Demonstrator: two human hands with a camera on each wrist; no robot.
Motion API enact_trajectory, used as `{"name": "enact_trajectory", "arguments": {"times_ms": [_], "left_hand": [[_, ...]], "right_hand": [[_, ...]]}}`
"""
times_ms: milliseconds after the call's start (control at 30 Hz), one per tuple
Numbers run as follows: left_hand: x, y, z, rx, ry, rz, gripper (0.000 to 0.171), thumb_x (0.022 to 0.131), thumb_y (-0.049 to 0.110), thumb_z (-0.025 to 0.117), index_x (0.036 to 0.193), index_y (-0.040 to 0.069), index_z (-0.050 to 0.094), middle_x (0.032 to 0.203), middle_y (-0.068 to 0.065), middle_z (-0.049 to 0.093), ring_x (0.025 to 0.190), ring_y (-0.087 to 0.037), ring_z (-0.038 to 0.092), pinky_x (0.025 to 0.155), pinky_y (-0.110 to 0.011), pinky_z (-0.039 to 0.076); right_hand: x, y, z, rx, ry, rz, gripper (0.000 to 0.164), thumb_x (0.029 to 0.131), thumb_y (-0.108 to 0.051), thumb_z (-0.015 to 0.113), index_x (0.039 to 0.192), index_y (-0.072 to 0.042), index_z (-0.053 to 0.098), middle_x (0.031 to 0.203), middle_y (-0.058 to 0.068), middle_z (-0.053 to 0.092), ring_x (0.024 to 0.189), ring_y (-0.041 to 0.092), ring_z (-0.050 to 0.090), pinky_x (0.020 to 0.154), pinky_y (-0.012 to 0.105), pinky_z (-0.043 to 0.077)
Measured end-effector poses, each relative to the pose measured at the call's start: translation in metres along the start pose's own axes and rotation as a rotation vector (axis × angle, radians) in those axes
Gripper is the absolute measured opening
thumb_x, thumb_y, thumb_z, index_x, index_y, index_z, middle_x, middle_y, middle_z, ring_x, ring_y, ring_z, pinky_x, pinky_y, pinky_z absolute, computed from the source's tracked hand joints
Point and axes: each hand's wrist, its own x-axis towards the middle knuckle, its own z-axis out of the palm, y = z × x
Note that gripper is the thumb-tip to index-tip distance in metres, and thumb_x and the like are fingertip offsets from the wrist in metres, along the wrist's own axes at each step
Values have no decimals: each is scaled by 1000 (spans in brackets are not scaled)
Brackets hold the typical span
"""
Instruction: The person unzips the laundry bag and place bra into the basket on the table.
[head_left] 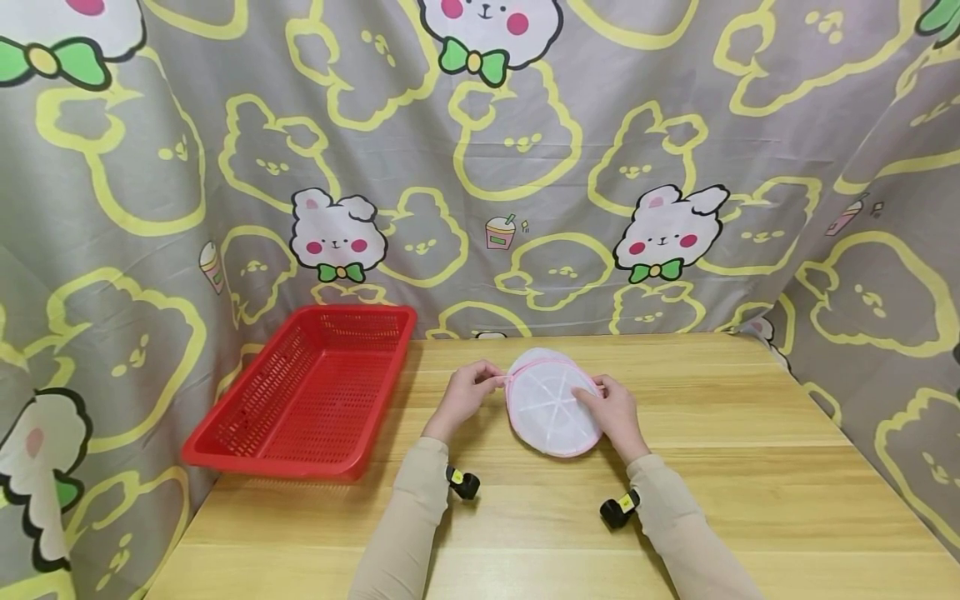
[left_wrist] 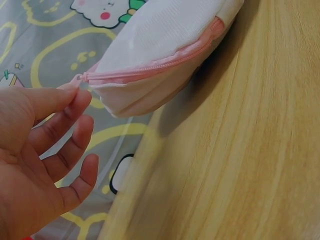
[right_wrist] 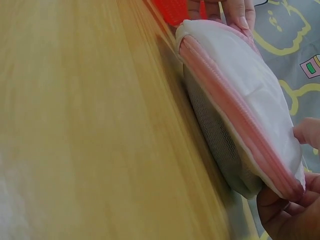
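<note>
A round white mesh laundry bag (head_left: 555,410) with pink zipper trim is held over the middle of the table. My left hand (head_left: 465,395) pinches the small pink zipper pull (left_wrist: 79,80) between thumb and forefinger at the bag's left side, its other fingers loosely bent. The pink zipper (left_wrist: 155,68) runs along the bag's rim in the left wrist view. On the opposite side my right hand (head_left: 615,412) grips the bag's edge, thumb on the white top face and fingers beneath. Mesh side cloth (right_wrist: 212,125) shows below the zipper in the right wrist view.
A red perforated plastic basket (head_left: 273,467) stands at the left of the wooden table (head_left: 750,492). Behind and at both sides hangs a grey curtain (head_left: 555,167) with cartoon prints. Each wrist wears a small black camera on a strap.
</note>
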Motion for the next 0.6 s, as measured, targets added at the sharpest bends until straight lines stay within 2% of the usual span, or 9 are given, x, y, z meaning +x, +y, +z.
{"name": "enact_trajectory", "arguments": {"times_ms": [600], "left_hand": [[0, -1, -1, -15, -4, 19, 9, 93, 18, 66, 93, 11, 71, 87, -5, 69, 79, -9, 58, 70, -23, 48]], "right_hand": [[2, 2, 1, 6, 24, 1, 38, 85, -33, 73, 106, -2, 66, 89, 14, 66, 78, 21, 59, 62, 23, 45]]}}
